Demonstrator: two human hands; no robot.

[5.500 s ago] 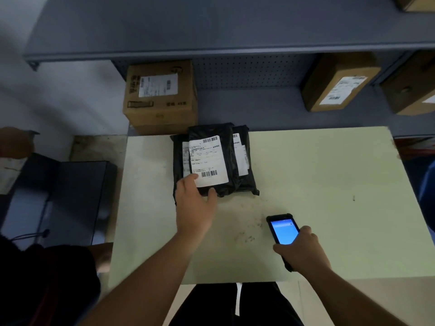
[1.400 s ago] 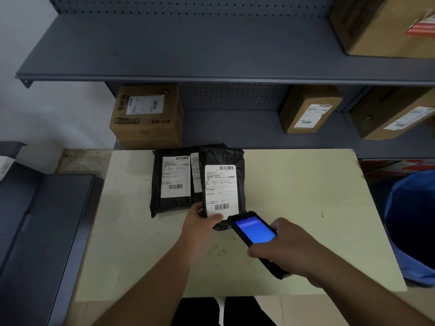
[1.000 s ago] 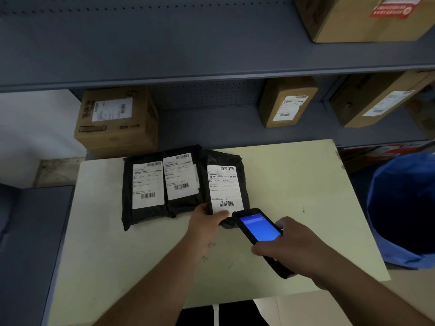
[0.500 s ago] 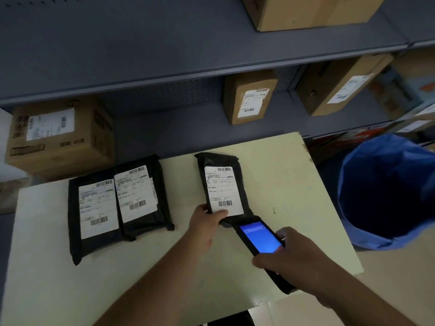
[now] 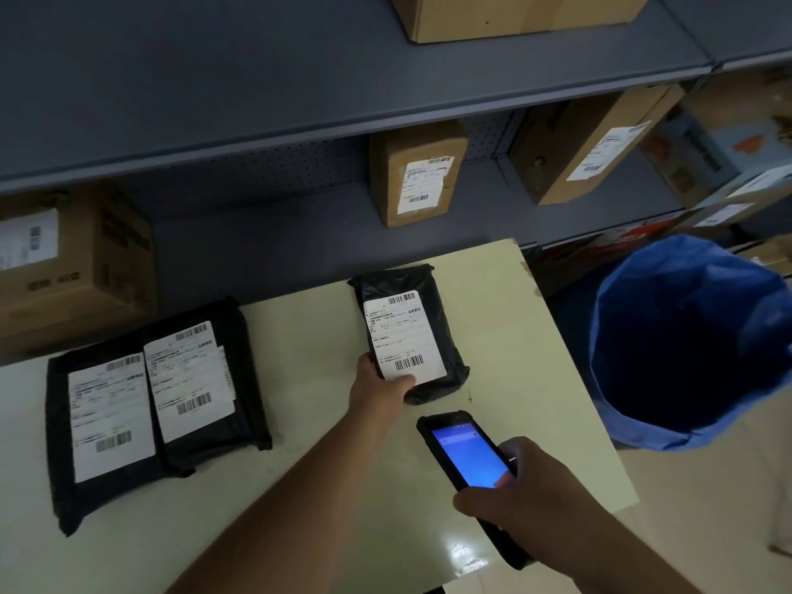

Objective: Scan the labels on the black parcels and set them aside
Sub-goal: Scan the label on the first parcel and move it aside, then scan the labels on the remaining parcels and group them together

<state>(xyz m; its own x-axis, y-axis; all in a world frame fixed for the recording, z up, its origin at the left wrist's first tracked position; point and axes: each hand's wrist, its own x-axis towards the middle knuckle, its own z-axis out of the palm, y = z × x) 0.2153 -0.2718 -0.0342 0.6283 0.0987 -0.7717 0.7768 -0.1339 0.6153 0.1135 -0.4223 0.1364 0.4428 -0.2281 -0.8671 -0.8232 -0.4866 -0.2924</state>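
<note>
My left hand (image 5: 377, 394) grips the near edge of a black parcel (image 5: 411, 310) with a white barcode label, held over the right part of the pale table (image 5: 325, 422). Just below it, my right hand (image 5: 527, 503) holds a black handheld scanner (image 5: 467, 456) with a lit blue screen, its top end pointing toward the parcel. Two more black parcels lie side by side on the table's left: one (image 5: 98, 422) at the far left and one (image 5: 201, 375) overlapping it, both label up.
A blue-lined bin (image 5: 694, 345) stands open right of the table. Grey shelving behind holds cardboard boxes: one (image 5: 73, 267) at left, one (image 5: 418, 177) in the middle, several at right (image 5: 587, 143). Another box (image 5: 514, 15) sits on the upper shelf.
My left hand has carried the parcel right, away from the other two. The scanner has stayed just below it. My view has swung right, bringing the blue bin in.
</note>
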